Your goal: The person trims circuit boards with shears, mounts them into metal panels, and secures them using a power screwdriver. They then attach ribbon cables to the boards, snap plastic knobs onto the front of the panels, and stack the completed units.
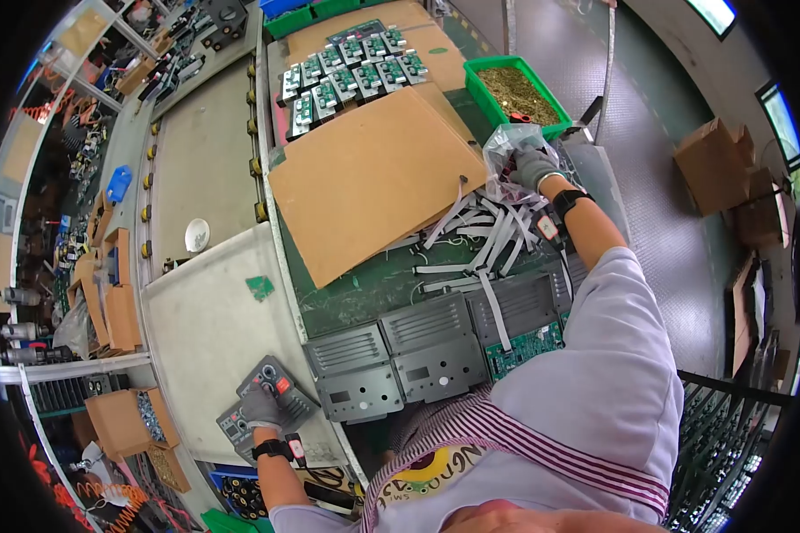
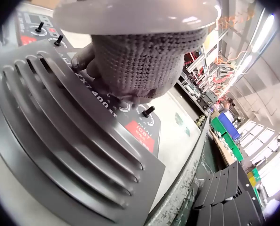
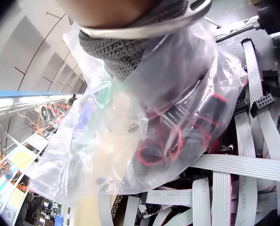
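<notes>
My gloved left hand (image 1: 262,407) rests on the face of a grey control panel (image 1: 286,380) lying on the white work surface. In the left wrist view, fingers touch the panel near the "ZX7 400" lettering, beside a black knob shaft (image 2: 148,112). The panel's slotted section (image 2: 60,141) faces the wrist camera. My gloved right hand (image 1: 533,166) is inside a clear plastic bag (image 1: 505,147). Black knob-like parts with red rings (image 3: 173,143) show through the bag. Whether the right fingers hold one of them I cannot tell; plastic and the wrist hide them.
Grey ribbon cables (image 1: 493,233) lie heaped below the bag. Several bent grey panels (image 1: 428,342) line the near edge, one with a green circuit board (image 1: 526,348). Cardboard sheets (image 1: 378,178), a green bin of brass-coloured small parts (image 1: 515,89) and rows of board assemblies (image 1: 356,75) lie beyond.
</notes>
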The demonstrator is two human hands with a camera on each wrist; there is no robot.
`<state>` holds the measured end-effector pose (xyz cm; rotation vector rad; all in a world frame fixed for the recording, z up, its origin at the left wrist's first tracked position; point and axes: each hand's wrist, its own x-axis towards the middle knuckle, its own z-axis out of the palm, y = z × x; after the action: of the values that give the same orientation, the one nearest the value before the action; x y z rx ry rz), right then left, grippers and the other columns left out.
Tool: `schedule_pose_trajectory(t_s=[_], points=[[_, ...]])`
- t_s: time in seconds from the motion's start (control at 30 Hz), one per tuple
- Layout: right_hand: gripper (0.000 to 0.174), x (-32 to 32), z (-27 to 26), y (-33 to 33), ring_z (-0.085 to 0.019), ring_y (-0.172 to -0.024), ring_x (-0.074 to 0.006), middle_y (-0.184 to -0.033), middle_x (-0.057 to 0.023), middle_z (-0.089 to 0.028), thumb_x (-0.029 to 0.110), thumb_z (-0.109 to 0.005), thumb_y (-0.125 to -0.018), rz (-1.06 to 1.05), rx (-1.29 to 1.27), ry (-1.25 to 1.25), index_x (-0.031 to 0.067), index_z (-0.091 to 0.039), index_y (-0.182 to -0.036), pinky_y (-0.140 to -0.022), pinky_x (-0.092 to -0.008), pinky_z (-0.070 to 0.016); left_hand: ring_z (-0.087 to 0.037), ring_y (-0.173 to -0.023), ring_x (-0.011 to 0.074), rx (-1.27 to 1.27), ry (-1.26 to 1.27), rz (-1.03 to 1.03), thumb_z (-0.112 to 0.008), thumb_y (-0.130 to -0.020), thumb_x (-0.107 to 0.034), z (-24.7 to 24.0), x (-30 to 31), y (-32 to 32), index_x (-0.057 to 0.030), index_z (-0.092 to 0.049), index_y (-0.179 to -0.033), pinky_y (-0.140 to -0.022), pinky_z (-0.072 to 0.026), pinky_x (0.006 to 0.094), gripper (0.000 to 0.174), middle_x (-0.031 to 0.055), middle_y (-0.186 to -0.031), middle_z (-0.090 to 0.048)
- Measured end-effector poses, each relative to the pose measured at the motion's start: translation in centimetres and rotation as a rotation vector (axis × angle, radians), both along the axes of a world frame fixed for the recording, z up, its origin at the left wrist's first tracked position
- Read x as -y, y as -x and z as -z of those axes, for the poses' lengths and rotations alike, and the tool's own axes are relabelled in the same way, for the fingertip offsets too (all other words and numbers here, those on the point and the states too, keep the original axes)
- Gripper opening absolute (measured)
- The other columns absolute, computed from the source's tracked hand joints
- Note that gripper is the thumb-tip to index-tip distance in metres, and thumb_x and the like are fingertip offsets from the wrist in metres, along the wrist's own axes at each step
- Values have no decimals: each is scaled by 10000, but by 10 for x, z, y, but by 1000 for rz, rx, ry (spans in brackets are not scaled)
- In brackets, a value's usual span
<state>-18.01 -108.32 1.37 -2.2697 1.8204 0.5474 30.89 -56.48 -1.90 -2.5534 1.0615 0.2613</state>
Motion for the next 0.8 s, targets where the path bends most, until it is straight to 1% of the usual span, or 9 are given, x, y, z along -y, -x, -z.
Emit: schedule_pose_trajectory(t_s=[0.17, 0.27, 0.3, 0.37, 0.43, 0.5, 0.63, 0.73, 0.8], points=[[528, -2, -4, 7, -564, -987, -312, -1073, -175, -580, 323, -577, -706, -96, 120, -12, 104, -494, -1179, -848, -391, -440, -604, -779, 322, -30, -22, 60, -490, -841, -320, 0, 2, -8, -62, -517, -1013, -676, -466, 442, 311, 168, -833, -622], [515, -1, -2, 2, -562, -978, -329, -1053, -188, -581, 276, -571, -711, -73, 150, 9, 147, -473, -1200, -836, -402, -444, -595, -805, 302, 24, 136, 3, -499, -832, -312, -25, 26, 19, -62, -529, -1007, -708, -448, 440, 307, 157, -856, -618], [528, 1, 2, 2, -564, -965, -338, -1035, -195, -584, 266, -578, -704, -60, 162, 7, 149, -462, -1206, -832, -407, -445, -592, -751, 318, 84, 259, 141, -532, -815, -207, -13, 25, 14, -80, -578, -973, -679, -461, 421, 208, 151, -812, -621], [535, 10, 13, 5, -569, -939, -359, -1019, -203, -578, 224, -585, -698, -84, 178, 12, 160, -453, -1213, -821, -410, -452, -593, -739, 310, 2, 247, 128, -517, -825, -208, 3, 25, 6, -96, -576, -1001, -665, -460, 420, 217, 141, -800, -622], [511, 16, 20, 7, -577, -923, -357, -1003, -201, -581, 225, -575, -710, -74, 122, -29, 171, -464, -1207, -809, -408, -459, -596, -732, 300, -6, 168, 120, -488, -843, -215, 5, 29, 3, -121, -573, -1052, -646, -458, 419, 244, 128, -792, -625], [447, -4, -1, -1, -596, -892, -335, -974, -190, -596, 212, -548, -742, -73, 116, 12, 190, -489, -1185, -787, -401, -470, -597, -731, 300, 29, 143, 133, -482, -847, -225, 5, 32, 3, -119, -574, -1034, -646, -458, 421, 235, 130, -791, -626], [413, 2, 15, 0, -595, -909, -317, -971, -176, -603, 187, -530, -768, -25, 93, 14, 203, -501, -1179, -782, -402, -468, -591, -726, 311, 57, 108, 95, -481, -845, -247, 1, 36, 7, -112, -574, -982, -649, -455, 424, 214, 132, -799, -618], [365, 8, 23, 7, -602, -889, -312, -957, -184, -606, 190, -535, -768, -149, 126, 89, 202, -544, -1132, -772, -401, -471, -583, -807, 279, 91, 143, 42, -514, -814, -294, -8, 39, 15, -122, -537, -966, -713, -424, 429, 231, 101, -855, -606], [314, 12, 22, 7, -604, -881, -313, -943, -184, -614, 195, -547, -763, -55, 224, 102, 140, -590, -1070, -783, -400, -468, -573, -796, 290, 42, 355, 55, -527, -807, -257, -22, 41, 23, -98, -539, -922, -710, -420, 441, 197, 107, -841, -600]])
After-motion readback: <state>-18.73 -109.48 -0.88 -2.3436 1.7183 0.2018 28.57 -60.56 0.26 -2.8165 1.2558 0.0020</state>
